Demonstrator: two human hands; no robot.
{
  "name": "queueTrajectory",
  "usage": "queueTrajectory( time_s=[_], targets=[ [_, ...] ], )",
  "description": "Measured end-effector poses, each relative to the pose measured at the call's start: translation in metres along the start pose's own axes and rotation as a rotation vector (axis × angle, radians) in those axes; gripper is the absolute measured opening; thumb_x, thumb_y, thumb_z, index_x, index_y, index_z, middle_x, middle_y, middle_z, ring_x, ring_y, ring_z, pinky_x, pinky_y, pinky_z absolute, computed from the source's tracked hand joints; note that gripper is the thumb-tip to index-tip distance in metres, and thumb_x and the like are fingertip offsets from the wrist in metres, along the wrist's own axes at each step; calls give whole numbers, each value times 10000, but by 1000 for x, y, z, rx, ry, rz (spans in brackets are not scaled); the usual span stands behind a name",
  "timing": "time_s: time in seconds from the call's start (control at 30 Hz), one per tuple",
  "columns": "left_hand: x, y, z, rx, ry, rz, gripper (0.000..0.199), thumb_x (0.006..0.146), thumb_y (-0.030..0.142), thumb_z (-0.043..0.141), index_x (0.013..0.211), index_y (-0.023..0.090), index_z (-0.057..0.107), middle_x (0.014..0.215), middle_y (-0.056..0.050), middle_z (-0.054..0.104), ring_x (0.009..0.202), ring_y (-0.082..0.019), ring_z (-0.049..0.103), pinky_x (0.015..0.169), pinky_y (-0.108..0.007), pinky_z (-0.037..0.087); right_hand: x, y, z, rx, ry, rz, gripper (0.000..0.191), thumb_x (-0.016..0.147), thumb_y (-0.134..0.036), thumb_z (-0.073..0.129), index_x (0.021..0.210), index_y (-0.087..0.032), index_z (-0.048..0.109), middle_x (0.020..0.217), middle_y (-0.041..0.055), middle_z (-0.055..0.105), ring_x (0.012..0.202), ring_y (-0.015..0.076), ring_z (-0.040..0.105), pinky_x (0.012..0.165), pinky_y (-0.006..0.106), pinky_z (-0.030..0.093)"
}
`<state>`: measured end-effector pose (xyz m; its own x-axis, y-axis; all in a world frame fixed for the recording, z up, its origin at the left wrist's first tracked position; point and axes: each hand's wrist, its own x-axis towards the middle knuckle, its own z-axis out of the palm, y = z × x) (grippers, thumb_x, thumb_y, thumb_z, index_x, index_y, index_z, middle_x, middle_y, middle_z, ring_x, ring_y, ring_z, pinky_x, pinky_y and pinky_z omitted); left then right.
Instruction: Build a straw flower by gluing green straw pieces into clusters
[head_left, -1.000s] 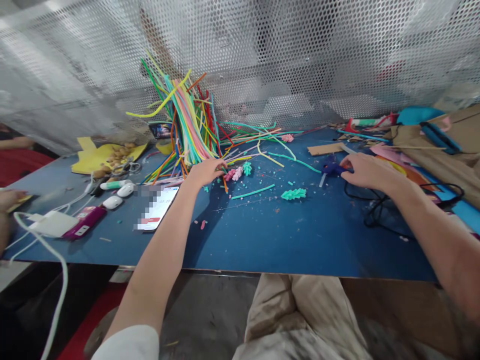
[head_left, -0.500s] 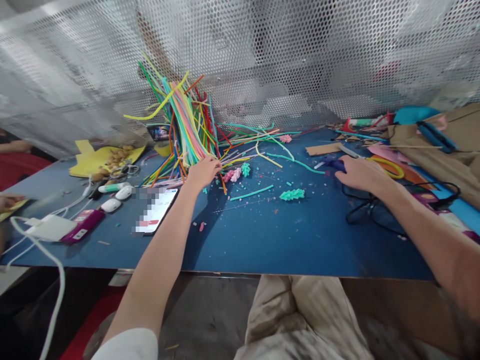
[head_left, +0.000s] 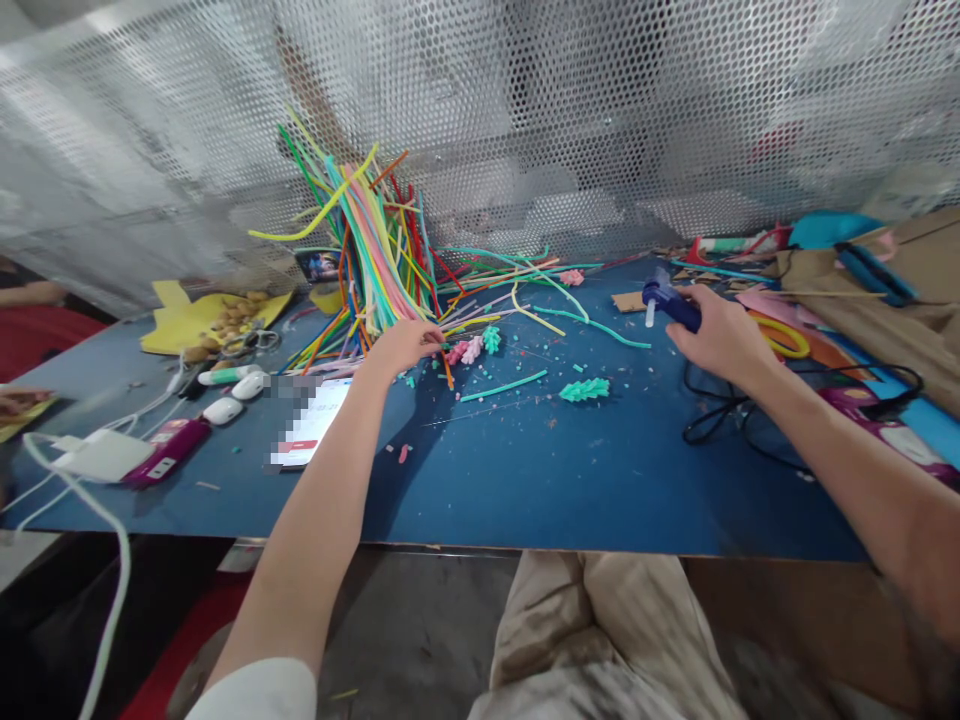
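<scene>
My right hand (head_left: 716, 335) is wrapped around a dark blue glue gun (head_left: 679, 306), which it holds above the table's right side. A whitish glue stick (head_left: 650, 313) pokes out of the glue gun. My left hand (head_left: 405, 348) has its fingers drawn together beside a big bundle of colourful pipe cleaners (head_left: 367, 240). Whatever lies between those fingertips is too small to make out. Just right of them are fuzzy pink pieces (head_left: 471, 350) and a green piece (head_left: 491, 340). A leaf-shaped green piece (head_left: 585, 389) and a straight green pipe cleaner (head_left: 504, 386) lie mid-table.
A phone (head_left: 315, 425) lies near my left forearm, with a purple power strip (head_left: 169, 452) and white cables further left. Black cable (head_left: 720, 410) loops under my right wrist. Cardboard and paper crowd the right end. Perforated metal (head_left: 480, 120) backs the table. Another person's hand (head_left: 22, 400) shows far left.
My right hand has raised the glue gun and turned it, and its glue stick now shows clearly. My left hand has shifted slightly down and left.
</scene>
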<state>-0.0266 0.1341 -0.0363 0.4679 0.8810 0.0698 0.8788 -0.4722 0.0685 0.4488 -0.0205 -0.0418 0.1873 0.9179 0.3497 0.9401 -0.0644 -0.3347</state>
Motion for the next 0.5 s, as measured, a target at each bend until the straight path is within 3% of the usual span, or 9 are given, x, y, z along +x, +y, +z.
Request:
queueTrajectory(
  time_s=[0.1,0.23,0.37,0.5],
  targets=[
    [4,-6,4,71,-60,30,267,914,361,596,1130,277,729,1009,-37,747,937,-216,695,858,-289,499,0,0,1,22,3,-17,542,861,-394,553,1384,-251,533,1243,112,702,1108,377,660,877,464,514],
    [6,-9,10,146,-53,9,291,923,360,566,1159,255,700,1070,-76,684,998,-225,662,921,-314,494,0,1,3,41,-5,-54,539,861,-394,559,1383,-263,534,1253,103,699,1107,367,660,879,457,514],
    [3,-4,12,179,26,-15,280,956,331,505,1163,256,678,1200,-83,628,1161,-242,605,988,-334,479,0,1,4,38,-25,-70,518,869,-406,555,1370,-273,543,1276,101,690,1124,360,656,897,454,518],
    [-1,9,8,165,130,-77,265,972,305,479,1160,232,649,1265,-104,620,1204,-274,588,982,-375,487,1,1,5,47,-29,-49,518,868,-400,573,1371,-279,548,1273,101,692,1139,362,652,920,455,514]
  ],
)
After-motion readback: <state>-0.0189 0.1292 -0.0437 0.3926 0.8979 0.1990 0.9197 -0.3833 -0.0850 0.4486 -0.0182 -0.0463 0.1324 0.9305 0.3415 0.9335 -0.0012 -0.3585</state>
